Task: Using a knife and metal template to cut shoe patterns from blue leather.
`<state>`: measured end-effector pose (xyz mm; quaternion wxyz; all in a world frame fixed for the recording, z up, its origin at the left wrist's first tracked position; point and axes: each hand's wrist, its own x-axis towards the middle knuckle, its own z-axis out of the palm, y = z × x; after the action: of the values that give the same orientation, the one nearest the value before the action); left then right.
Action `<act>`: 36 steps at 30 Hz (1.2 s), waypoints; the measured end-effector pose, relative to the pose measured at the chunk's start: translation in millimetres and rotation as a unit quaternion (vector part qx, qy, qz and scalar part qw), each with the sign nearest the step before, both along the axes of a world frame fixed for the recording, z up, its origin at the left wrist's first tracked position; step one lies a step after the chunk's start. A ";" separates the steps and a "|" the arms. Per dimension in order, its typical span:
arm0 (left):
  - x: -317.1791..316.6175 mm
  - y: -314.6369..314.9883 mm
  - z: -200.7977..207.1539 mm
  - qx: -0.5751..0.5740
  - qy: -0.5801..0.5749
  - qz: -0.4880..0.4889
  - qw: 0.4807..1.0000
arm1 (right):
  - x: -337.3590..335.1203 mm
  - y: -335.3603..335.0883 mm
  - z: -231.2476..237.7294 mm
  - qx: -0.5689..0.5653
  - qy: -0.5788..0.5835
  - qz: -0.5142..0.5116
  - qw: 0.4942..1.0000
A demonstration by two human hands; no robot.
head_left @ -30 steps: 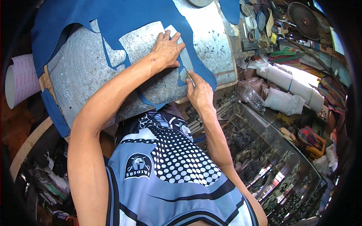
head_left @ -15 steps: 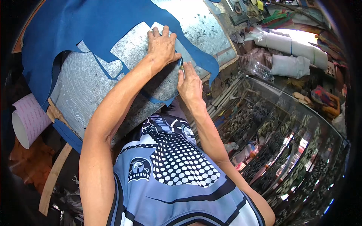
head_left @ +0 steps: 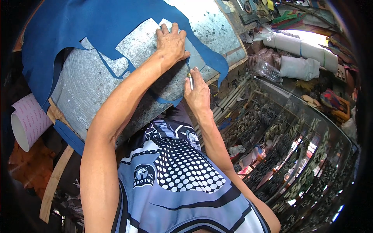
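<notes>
My left hand (head_left: 171, 42) lies with its fingers spread, pressing down on a pale grey flat piece (head_left: 195, 54) beside the edge of a large blue leather sheet (head_left: 97, 23). In my right hand (head_left: 198, 93) is a slim cutting knife (head_left: 190, 77) with a metal collar. Its blade points away from me, close to my left thumb and a narrow blue edge; whether the tip touches the leather I cannot tell. Cut-out gaps in the leather show the scratched metal-topped board (head_left: 85, 93) beneath. A thin blue offcut (head_left: 166, 101) lies under my left forearm.
A roll of printed paper (head_left: 29, 124) and a wooden strip (head_left: 56, 182) are at the left. On the right stand wrapped white rolls (head_left: 301, 48), a clear plastic bottle (head_left: 268, 72) and a glass-topped case (head_left: 295, 105) holding many dark items. Poles (head_left: 235, 93) lie beside the board.
My right hand has drawn slightly back from my left hand, so more of the knife shows. My left hand stays pressed on the grey piece. The whole view has shifted a little.
</notes>
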<state>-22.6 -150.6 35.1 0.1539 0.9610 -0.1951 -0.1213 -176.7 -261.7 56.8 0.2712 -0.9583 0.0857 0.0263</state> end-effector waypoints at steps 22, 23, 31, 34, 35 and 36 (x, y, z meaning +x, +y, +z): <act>-7.4 -2.7 0.4 0.007 -0.051 0.029 0.998 | 11.8 -51.3 14.7 -0.026 0.081 0.159 0.984; -7.4 -5.4 1.2 0.011 -0.052 0.035 0.998 | 13.7 -55.5 15.1 -0.022 0.080 0.165 0.983; -22.1 -27.4 15.0 0.131 -0.016 0.008 0.991 | 20.5 -72.1 16.0 -0.019 0.094 0.225 0.970; -23.0 -27.9 13.1 0.175 -0.006 0.015 0.985 | 26.2 -69.8 27.1 -0.037 0.114 0.225 0.967; -22.2 -28.1 12.3 0.174 0.015 0.007 0.985 | 27.3 -69.7 31.7 -0.057 0.141 0.203 0.967; -22.9 -28.0 11.0 0.172 0.018 0.009 0.985 | 28.1 -73.2 30.2 -0.046 0.150 0.207 0.966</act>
<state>-45.5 -178.6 46.1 -0.0093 0.9725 -0.1600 -0.1692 -148.6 -334.9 87.0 0.1998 -0.9517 -0.0732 0.2212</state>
